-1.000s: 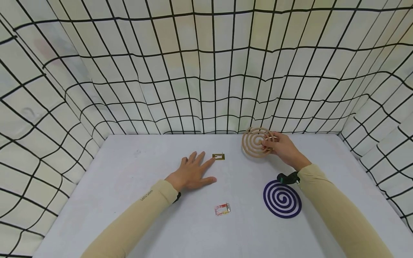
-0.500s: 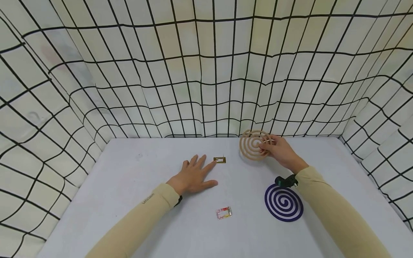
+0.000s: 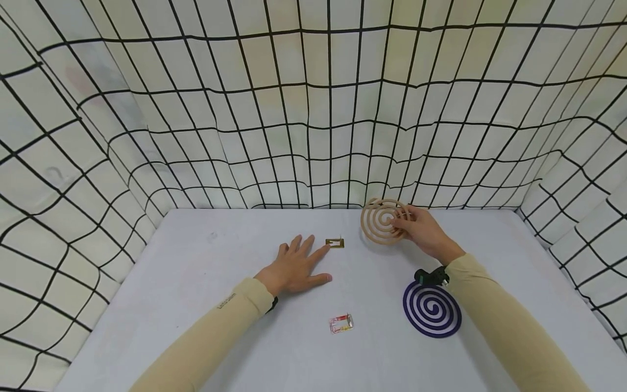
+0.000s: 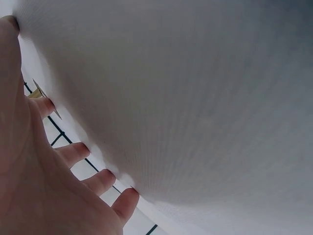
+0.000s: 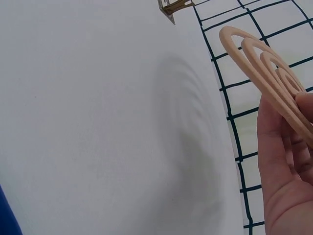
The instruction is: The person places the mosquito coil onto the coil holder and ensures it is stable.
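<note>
Item: one tan spiral coil (image 3: 383,219). We are finding it tilted above the table (image 3: 382,354), near the far edge and casting a ringed shadow on the white surface. The right hand (image 3: 430,233) is gripping its right side, thumb and fingers pinching the rings from opposite faces.

Item: one small brass-coloured frame (image 3: 335,246), with a thin prong standing up from it. We are listing it on the table, to the left of the coil. The left hand (image 3: 296,270) is resting palm-down with fingers spread, its index fingertip touching the near left corner of the frame and gripping nothing.

Item: one purple spiral (image 3: 433,308), lying flat on the table in front of the right hand. A dark wrist device (image 3: 431,276) is overhanging its upper rim in the head view.

Item: one small red-and-white frame (image 3: 340,317), lying well apart from both hands, to the left of the purple spiral.

Surroundings: we are seeing beige sleeves (image 3: 509,321) covering both forearms, the left one bearing small lettering. Behind the table, a black net (image 3: 329,85) is hanging before pale cloth.
</note>
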Tool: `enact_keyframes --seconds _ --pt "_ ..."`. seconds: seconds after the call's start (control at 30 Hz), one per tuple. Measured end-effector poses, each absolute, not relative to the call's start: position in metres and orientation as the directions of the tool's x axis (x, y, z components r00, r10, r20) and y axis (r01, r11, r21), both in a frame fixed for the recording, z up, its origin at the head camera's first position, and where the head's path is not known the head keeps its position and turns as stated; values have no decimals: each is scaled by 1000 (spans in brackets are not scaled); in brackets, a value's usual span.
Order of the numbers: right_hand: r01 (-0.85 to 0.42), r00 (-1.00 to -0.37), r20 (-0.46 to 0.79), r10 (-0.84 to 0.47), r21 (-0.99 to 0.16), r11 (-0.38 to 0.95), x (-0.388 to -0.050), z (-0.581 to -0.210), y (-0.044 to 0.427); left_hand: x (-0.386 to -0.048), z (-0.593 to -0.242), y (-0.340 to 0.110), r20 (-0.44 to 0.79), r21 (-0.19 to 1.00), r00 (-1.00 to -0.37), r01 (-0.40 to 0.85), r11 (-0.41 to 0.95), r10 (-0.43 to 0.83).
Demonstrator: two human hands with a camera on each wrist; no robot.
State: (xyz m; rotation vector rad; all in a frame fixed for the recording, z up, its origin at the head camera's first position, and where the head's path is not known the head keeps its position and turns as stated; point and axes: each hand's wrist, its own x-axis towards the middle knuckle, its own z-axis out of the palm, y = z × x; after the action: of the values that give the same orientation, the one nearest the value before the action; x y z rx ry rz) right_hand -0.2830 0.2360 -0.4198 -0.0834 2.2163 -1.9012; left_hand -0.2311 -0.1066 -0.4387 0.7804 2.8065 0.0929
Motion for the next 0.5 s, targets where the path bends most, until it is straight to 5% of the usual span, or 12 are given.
enact_keyframes --seconds 0.5 --pt "119 -967 -148 -207 -982 146 -282 -420 225 -230 -438 -107 -188 99 -833 511 854 521"
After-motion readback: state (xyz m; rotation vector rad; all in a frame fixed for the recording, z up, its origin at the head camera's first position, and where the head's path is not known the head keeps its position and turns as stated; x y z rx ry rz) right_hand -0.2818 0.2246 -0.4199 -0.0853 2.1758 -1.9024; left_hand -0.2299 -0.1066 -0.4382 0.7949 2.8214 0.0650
